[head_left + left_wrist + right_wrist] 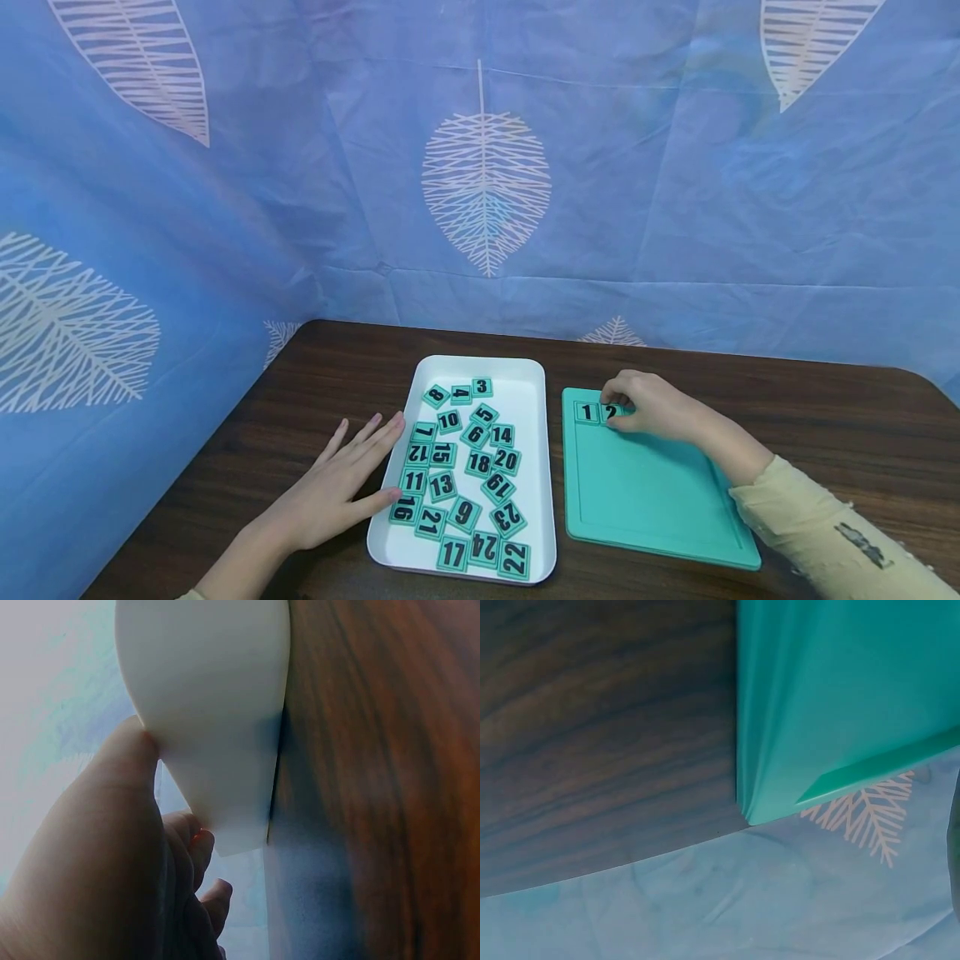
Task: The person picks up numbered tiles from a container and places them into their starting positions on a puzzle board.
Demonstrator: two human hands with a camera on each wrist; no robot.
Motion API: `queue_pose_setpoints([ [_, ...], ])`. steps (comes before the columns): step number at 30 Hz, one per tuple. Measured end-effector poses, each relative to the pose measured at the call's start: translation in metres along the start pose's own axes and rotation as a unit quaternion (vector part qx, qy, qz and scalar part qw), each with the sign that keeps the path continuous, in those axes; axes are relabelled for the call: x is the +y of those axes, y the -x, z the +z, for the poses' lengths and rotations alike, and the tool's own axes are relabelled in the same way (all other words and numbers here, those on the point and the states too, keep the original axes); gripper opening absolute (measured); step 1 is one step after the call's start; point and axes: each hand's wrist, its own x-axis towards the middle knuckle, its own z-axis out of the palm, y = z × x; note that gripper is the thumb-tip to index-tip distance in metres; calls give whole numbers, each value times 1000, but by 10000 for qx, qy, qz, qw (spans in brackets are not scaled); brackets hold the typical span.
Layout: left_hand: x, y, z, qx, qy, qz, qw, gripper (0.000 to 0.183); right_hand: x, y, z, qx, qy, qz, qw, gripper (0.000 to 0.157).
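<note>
A teal square board [645,492] with a raised rim lies on the table. Tile 1 [587,412] sits in its upper left corner. Beside that tile, my right hand [652,404] has thumb and fingers at the edges of tile 2 [611,412], pinching it against the board. My left hand [337,483] spreads its fingers along the left rim of a white tray [536,500], touching it with the thumb and fingertips. Several teal number tiles [478,463] lie in the tray at mixed angles. The right wrist view shows the board but not the fingers.
Tray and board stand side by side on a dark wooden table [825,417], a narrow strip apart. A blue cloth [600,192] with white leaf prints hangs behind the table and along its left side.
</note>
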Motion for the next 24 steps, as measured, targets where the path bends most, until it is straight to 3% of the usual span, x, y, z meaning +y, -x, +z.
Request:
queue_pose_setpoints([
  [24,2,0,-1,20,55,12,10000,79,-2,-2,3,62,233,-52,9997,23],
])
